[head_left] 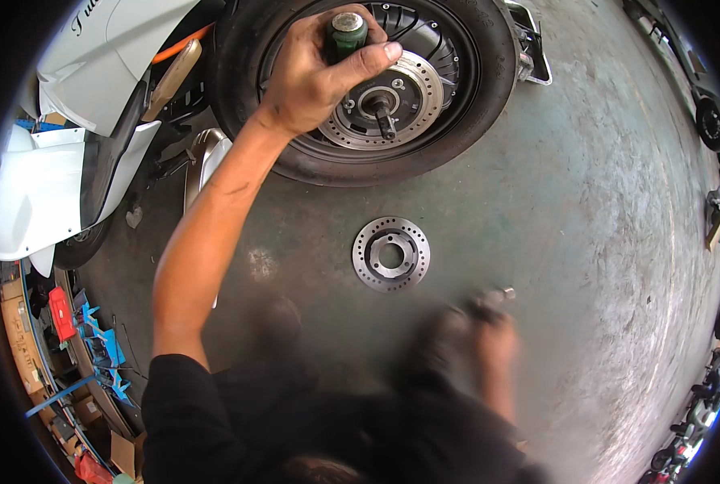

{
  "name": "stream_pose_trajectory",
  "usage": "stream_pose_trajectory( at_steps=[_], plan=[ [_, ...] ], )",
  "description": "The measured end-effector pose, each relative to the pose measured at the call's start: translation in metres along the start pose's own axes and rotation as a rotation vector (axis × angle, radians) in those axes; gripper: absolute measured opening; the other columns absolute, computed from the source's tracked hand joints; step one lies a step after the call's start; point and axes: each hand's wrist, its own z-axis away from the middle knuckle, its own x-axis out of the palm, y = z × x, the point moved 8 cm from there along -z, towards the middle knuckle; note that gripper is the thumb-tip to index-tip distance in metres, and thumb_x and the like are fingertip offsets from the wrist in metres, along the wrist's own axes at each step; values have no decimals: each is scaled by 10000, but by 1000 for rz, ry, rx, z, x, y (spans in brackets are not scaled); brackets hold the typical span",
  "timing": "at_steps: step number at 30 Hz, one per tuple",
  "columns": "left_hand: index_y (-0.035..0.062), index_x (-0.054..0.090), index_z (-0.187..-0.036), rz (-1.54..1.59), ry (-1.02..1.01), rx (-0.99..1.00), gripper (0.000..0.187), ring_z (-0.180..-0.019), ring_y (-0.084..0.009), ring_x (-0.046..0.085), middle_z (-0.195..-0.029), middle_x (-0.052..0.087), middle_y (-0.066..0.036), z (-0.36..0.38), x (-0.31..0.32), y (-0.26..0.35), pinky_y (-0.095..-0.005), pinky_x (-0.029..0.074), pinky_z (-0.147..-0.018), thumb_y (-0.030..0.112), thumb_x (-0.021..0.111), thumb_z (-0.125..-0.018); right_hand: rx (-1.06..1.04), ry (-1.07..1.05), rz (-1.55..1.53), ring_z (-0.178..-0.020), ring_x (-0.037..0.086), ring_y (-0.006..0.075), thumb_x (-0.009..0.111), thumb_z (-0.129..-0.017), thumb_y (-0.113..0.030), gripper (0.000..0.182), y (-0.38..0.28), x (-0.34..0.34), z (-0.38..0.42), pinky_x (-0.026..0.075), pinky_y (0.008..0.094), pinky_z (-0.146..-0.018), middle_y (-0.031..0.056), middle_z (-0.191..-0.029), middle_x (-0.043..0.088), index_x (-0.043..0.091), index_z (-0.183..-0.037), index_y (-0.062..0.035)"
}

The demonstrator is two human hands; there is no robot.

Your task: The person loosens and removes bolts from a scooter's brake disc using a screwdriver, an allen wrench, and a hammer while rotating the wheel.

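Observation:
My left hand (319, 73) is wrapped round the green handle (348, 39) of a tool, with its metal cap facing up, over the wheel. The tool's lower end is hidden. The wheel (465, 133) has a black tyre, and a drilled brake disc (428, 93) surrounds its hub, where an axle (385, 121) sticks out. At the lower right, my blurred right hand (497, 335) is closed round a metal tool (498, 297) whose shape is smeared. A loose drilled disc (362, 256) lies flat on the floor between the wheel and my feet.
White vehicle bodywork (49, 181) stands at the left. Below it are cardboard boxes (22, 339), a red item (62, 313) and blue pieces (106, 347). A metal bracket (533, 52) sits right of the tyre. Small wheels (711, 123) and other parts line the far right edge.

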Motion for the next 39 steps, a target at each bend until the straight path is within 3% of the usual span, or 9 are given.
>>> stream_pose_trajectory(
  at_steps=[6,10,19,25,28,30,34,37,39],
  plan=[
    [-8,661,-811,-305,-200,15,233,-679,-64,534,-725,610,19,-8,1,-3,-237,429,-632,172,688,-957,-77,18,-141,-796,662,333,663,-912,-243,355,-42,-30,-13,504,400,-774,226,-852,675,628,-1145,23],
    [27,637,-769,41,-267,-136,269,-614,-47,491,-662,559,26,-3,20,-8,-234,399,-585,210,693,-958,-235,-10,-283,-624,502,184,582,-983,-312,356,-103,-65,-48,437,351,-612,97,-685,532,627,-1077,29],
    [87,488,-636,-290,66,295,404,-461,-125,362,-547,454,17,-12,16,1,-339,317,-464,247,631,-979,-778,128,-421,-539,370,35,479,-1054,-391,410,-368,-248,23,275,202,-482,-41,-675,463,633,-1076,-12],
    [75,464,-597,-365,181,442,426,-478,-70,394,-517,435,17,-12,26,-6,-314,296,-467,214,638,-959,-1039,58,-210,-634,452,133,509,-1033,-348,379,-445,-243,48,343,282,-573,41,-740,511,637,-1064,8],
    [80,458,-586,-132,1058,204,416,-465,-72,390,-514,422,17,9,-8,-25,-321,288,-456,170,614,-962,-1088,-6,-109,-682,493,182,525,-1022,-327,364,-458,-233,44,377,321,-618,82,-772,536,639,-1059,17],
    [73,565,-694,-192,177,173,271,-491,-71,413,-585,495,-2,-2,-2,-2,-329,318,-452,145,613,-951,-1112,-23,-76,-714,520,215,535,-1015,-312,354,-462,-234,43,400,348,-649,109,-794,552,640,-1055,23],
    [68,656,-1014,-261,219,192,126,-524,-103,454,-721,578,-19,1,-2,-5,-337,358,-454,173,631,-948,-1163,-24,-14,-778,575,280,555,-1001,-284,335,-469,-236,42,445,401,-709,163,-837,584,643,-1047,36],
    [83,512,-629,134,265,-48,373,-482,-34,384,-542,430,65,4,0,-30,-244,300,-462,173,688,-946,-1232,9,59,-826,616,329,570,-990,-262,321,-477,-245,44,479,440,-755,204,-870,609,644,-1041,46],
    [82,515,-659,115,281,-52,329,-469,-32,395,-553,436,64,9,5,-28,-228,306,-447,131,681,-938,-1377,180,130,-858,643,362,580,-983,-248,312,-482,-266,55,502,467,-785,231,-891,625,646,-1037,52]
  ],
)
